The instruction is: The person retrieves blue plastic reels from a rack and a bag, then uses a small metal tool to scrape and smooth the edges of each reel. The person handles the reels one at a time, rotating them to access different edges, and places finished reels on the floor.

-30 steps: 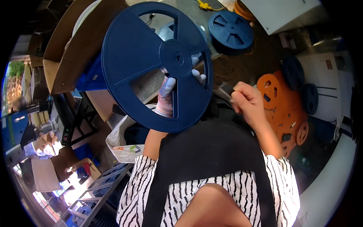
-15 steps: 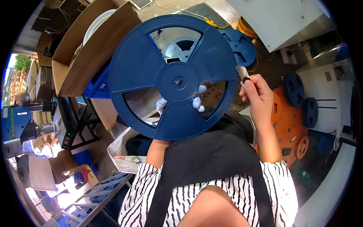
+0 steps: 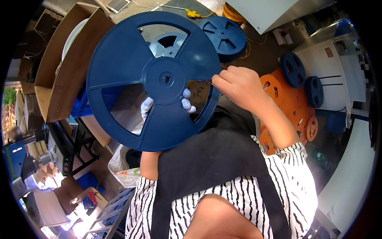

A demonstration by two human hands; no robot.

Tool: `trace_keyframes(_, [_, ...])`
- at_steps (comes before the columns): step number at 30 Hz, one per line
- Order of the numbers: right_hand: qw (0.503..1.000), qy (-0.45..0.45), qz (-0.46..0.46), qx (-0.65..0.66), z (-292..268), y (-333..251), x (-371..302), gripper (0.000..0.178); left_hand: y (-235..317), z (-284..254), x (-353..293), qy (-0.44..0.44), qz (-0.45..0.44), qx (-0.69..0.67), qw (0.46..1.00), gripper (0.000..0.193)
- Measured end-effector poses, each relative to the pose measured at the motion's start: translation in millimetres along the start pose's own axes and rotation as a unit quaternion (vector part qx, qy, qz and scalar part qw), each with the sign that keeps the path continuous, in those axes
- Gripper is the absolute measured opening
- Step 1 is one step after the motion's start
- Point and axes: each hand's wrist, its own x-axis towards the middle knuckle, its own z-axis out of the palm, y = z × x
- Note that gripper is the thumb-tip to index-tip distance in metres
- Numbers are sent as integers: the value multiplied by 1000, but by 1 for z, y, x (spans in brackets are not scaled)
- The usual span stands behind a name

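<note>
A large dark blue plastic reel (image 3: 115,67) with cut-out windows fills the middle of the view, its flat face up. My gloved left hand (image 3: 186,102) grips it from behind, with white-gloved fingers showing on both sides of the lower spoke. The palm is hidden under the reel. My bare right hand (image 3: 240,88) is closed at the reel's right rim, beside the right-hand window. The small flat blade it held earlier is mostly hidden by the fingers now.
Blue reels (image 3: 223,36) stand stacked behind, and a paler reel (image 3: 169,44) shows through the upper window. An open cardboard box (image 3: 59,85) is at left. To the right are orange plates (image 3: 292,105) and more blue reels (image 3: 293,69). A white sack (image 3: 119,167) sits below.
My right hand has moved left to the reel's rim and turned, so its back faces up and covers the blade. The reel and my left hand have shifted left in the view.
</note>
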Motion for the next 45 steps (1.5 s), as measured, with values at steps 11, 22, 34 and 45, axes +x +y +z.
trace_keyframes(11, [999, -30, -20, -20, 1, -2, -3, 14, -7, -1, 1, 0, -4, 11, 1000, 81])
trace_keyframes(22, [999, -41, 0, 21, -20, 8, -14, 16, -9, -2, 2, -1, 6, 36, 999, 79])
trace_keyframes(34, [542, -155, 423, 710, -20, -7, 62, 26, 26, -19, 23, -33, 157, 386, 909, 81])
trace_keyframes(45, [376, -256, 408, 792, -25, -39, 78, 26, 38, -34, 3, 14, 235, 447, 863, 83])
